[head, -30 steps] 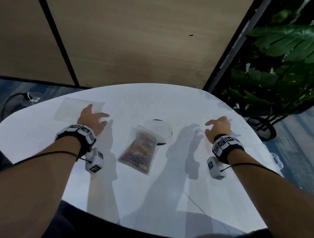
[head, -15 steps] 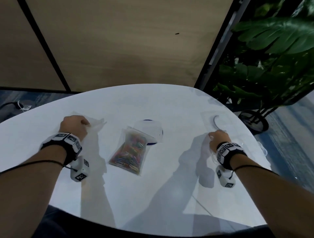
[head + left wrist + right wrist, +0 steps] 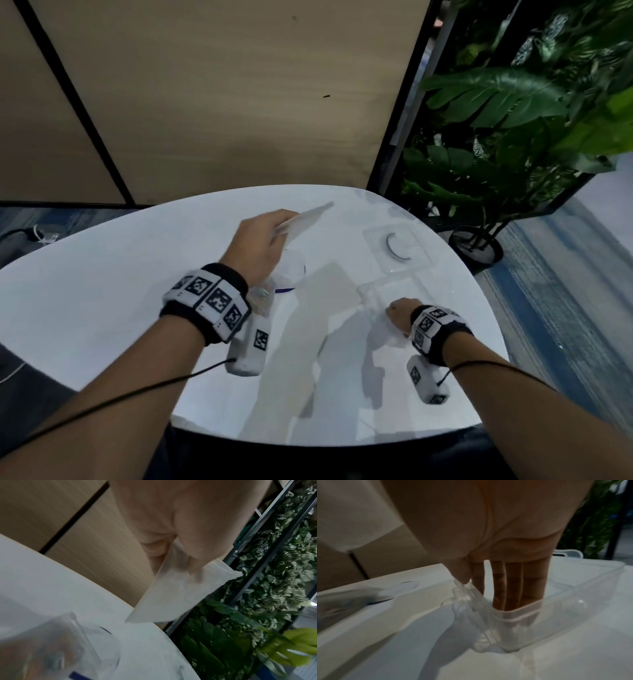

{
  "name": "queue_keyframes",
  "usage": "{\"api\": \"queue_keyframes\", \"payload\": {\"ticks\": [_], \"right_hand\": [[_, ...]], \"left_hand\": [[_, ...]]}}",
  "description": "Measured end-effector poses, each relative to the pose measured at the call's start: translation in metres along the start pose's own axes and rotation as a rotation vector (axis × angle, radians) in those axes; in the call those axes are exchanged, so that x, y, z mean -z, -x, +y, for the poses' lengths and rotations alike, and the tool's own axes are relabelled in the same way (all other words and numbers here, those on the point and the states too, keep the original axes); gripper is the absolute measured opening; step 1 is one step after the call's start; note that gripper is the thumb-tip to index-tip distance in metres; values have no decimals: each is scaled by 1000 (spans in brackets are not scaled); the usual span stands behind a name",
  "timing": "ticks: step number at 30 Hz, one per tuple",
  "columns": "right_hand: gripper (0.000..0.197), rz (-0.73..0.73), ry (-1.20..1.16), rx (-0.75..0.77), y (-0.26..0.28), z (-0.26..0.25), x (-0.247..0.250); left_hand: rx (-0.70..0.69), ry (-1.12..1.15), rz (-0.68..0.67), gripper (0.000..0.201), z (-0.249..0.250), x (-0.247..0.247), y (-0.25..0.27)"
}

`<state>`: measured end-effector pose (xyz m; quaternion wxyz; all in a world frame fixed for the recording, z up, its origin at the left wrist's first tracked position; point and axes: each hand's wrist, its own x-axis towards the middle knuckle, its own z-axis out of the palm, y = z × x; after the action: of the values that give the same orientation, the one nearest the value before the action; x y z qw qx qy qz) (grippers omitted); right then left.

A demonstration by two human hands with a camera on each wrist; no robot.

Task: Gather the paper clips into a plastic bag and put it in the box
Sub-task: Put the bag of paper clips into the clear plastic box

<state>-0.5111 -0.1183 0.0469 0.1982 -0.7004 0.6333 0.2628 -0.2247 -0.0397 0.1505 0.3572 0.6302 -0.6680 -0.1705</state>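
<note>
Lid (image 3: 306, 219) now raised in left hand (image 3: 257, 244); no legible writing.

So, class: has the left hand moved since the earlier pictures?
Yes. The left hand, gripping the lid, has moved right, from left of the blue-rimmed disc to over it.

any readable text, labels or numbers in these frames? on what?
None readable.
Left wristband: black-and-white square marker codes, no words.
Right wristband: the same kind of codes.
Bag of clips: blurred, no print can be made out.
Lid, box: plain clear plastic.
</note>
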Motion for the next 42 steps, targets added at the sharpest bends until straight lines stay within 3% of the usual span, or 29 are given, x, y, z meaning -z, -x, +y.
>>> {"api": "queue_keyframes", "payload": {"ticks": [5, 7, 10, 12, 16, 19, 22, 24, 27, 31, 34, 38, 40, 42], "right_hand": [[42, -39, -351, 203, 23, -42, -18], [44, -46, -377, 312, 27, -54, -12], [30, -41, -287, 351, 32, -51, 18], [21, -35, -239, 251, 25, -30, 37], [29, 141, -142, -25, -10, 27, 53], [37, 279, -289, -154, -42, 60, 47], [58, 337, -496, -239, -72, 77, 33], [71, 370, -549, -278, -91, 79, 23], [86, 376, -570, -355, -110, 73, 17], [103, 386, -573, -402, -131, 58, 19], [117, 364, -514, -383, -147, 51, 22], [125, 316, -589, -363, -140, 60, 39], [120, 341, -661, -386, -142, 71, 41], [95, 350, -712, -373, -144, 78, 36]], "left_hand": [[-41, 131, -238, 38, 4, -39, 2], [-50, 107, -318, 37, -2, -52, 4], [-24, 69, -386, 37, -9, -65, 5], [-31, 44, -385, 41, -9, -71, 2], [-112, 90, -294, 45, 2, -84, -9], [-110, 18, -482, 44, 6, -110, -9], [-2, -25, -736, 42, 1, -139, 0], [83, 3, -811, 40, -5, -154, 1], [204, 77, -771, 43, -12, -174, -4], [257, 86, -705, 58, -15, -189, -6], [162, -116, -693, 66, -20, -193, -7], [-22, -443, -654, 52, -26, -198, -9], [-96, -550, -652, 57, -26, -199, -11], [-142, -622, -698, 65, -27, -198, -11]]}}
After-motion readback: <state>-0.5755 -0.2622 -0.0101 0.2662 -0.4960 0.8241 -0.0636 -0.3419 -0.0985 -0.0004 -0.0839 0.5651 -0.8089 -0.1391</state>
